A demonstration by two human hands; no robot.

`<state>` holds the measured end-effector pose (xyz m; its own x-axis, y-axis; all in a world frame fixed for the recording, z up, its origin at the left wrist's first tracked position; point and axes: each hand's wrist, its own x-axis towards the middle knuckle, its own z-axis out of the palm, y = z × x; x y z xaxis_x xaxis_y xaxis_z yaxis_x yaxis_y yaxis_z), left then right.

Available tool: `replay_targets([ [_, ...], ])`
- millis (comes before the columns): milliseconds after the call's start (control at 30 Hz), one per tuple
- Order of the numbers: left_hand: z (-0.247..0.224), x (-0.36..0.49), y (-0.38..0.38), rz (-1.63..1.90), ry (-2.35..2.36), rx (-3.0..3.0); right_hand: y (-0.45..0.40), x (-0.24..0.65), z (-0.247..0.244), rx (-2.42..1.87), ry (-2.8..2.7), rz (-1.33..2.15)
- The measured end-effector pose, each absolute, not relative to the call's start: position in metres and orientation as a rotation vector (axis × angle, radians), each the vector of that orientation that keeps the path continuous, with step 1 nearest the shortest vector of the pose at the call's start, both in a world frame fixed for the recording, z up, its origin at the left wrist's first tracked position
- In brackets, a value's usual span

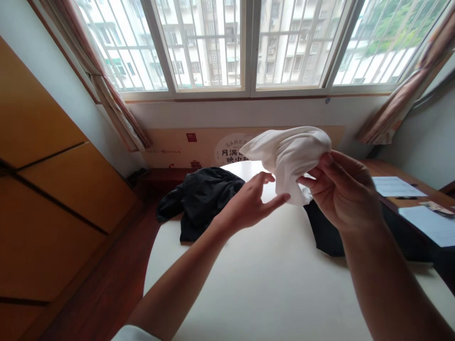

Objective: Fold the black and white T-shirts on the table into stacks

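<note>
from where i stand, a white cloth (302,147) is up in the air, over the far half of a pale, round-edged worktop (270,284). the right hand (350,196) has it pinched between thumb and fingers at its right end, and the rest droops in soft folds toward the left, one tail hanging lower than the others. the left hand (245,203) is just beside that hanging part — fingers and thumb spread wide, with nothing gripped; i can't tell whether the tips actually brush the fabric. a pale sleeve (137,334) shows low on the left forearm.

on the worktop's far left lies a crumpled black garment (209,194), part of it reaching past the rim. to the right is a dark cloth (325,232), partly hidden behind the right forearm. beyond it, two sheets of paper (398,186) lie on a brown wooden surface (382,168).

a beige printed panel (167,147) with dark characters stands along the wall under a wide barred window (250,57), some of its lettering blocked by the cloth. curtains (110,104) are gathered at both sides, and an orange-brown cabinet (53,189) fills the left — dark reddish floor (117,274) beside it.
</note>
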<state>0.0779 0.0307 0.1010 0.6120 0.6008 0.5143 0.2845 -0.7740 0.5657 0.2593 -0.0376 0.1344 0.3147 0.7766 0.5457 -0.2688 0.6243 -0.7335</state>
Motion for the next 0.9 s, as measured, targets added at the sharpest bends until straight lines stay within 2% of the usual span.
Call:
replay_targets([
  [133, 0.107, 0.077, 0.028, 0.864, 0.621, 2.396, -0.042, 0.259, 0.135, -0.563, -1.114, 0.755],
  [300, 0.085, 0.102, 0.035, 0.853, 0.635, 2.183, -0.037, 0.261, 0.13, -0.596, -1.287, 0.806],
  [433, 0.084, 0.107, 0.045, 1.044, 0.675, 2.091, -0.036, 0.269, 0.131, -0.676, -1.359, 0.766],
  [667, 0.145, 0.041, 0.057, 1.7, 0.858, 1.676, -0.027, 0.321, 0.12, -1.438, -1.34, 0.376],
  [900, 0.154, -0.001, 0.08, 1.712, 0.942, 1.559, -0.01, 0.381, 0.084, -1.958, -1.609, 0.341],
])
